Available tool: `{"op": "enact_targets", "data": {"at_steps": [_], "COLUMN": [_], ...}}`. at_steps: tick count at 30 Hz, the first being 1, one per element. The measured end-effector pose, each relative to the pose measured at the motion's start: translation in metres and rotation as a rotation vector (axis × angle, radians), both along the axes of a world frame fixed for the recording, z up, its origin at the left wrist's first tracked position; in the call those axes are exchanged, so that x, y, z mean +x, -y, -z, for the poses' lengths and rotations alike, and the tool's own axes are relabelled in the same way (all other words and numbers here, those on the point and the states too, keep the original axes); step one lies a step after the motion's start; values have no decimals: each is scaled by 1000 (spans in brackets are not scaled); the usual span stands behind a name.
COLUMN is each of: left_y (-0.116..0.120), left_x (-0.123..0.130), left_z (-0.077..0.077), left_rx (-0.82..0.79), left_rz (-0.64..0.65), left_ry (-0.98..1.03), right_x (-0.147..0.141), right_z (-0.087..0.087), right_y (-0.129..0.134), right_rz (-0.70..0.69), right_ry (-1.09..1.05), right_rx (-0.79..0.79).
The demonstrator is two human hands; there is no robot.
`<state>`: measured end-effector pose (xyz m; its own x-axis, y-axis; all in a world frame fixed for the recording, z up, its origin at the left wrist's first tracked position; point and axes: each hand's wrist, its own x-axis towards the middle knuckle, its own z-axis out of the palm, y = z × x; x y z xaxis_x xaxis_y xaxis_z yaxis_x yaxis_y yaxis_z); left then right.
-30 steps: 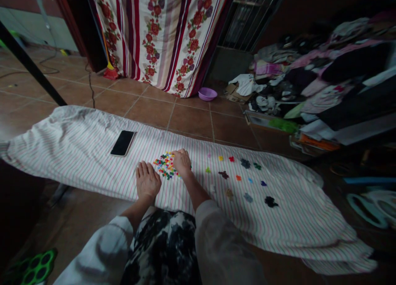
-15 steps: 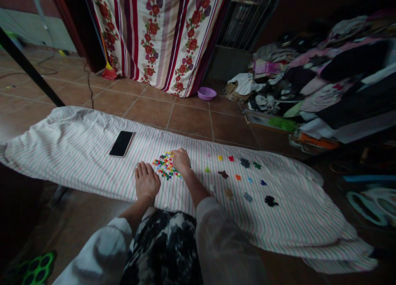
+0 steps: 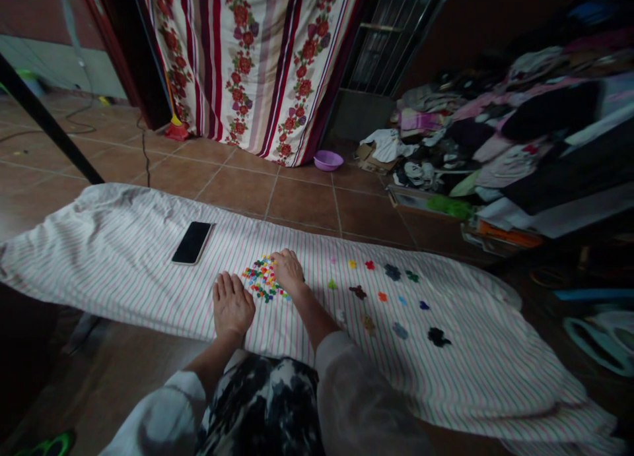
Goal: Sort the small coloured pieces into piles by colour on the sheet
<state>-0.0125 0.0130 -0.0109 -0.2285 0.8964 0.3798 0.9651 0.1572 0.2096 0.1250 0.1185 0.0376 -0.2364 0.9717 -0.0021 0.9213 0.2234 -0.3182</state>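
Note:
A loose heap of small multicoloured pieces [image 3: 261, 281] lies on the striped cloth [image 3: 139, 264]. My right hand [image 3: 288, 270] is over the heap's right side, fingers bent down and pressed together; whatever is at the fingertips is hidden. Flat on the cloth just left of the heap rests my left hand [image 3: 232, 304], fingers stretched out and holding nothing. To the right, similar pieces sit in small groups by colour, among them a brown group [image 3: 357, 292], a dark grey group [image 3: 392, 272], a black group [image 3: 438, 337], a tan group [image 3: 368, 324] and a red group [image 3: 369, 264].
A phone [image 3: 193, 243] lies on the cloth left of the heap. Beyond the far edge are the tiled floor [image 3: 302, 195], a purple basin [image 3: 328, 160] and a flowered curtain [image 3: 247, 66]. Piled clothes [image 3: 495, 126] stand at the right.
The whole scene sits slightly lower in view as the camera tilted up. My right hand stays bent over the heap, and my left hand stays flat beside it.

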Motion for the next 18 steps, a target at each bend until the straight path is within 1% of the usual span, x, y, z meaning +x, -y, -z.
{"op": "enact_targets", "data": {"at_steps": [8,18], "left_y": [1,1], "left_x": [0,1], "left_z": [-3,-6], "left_rx": [-14,-37], "left_rz": [-1,-1], "left_ry": [23,33], "right_x": [4,4], "right_z": [1,-5], "right_y": [1,-7], "right_rz": [-30,-88], "right_ry": [34,86], "right_rx": [14,-33]}}
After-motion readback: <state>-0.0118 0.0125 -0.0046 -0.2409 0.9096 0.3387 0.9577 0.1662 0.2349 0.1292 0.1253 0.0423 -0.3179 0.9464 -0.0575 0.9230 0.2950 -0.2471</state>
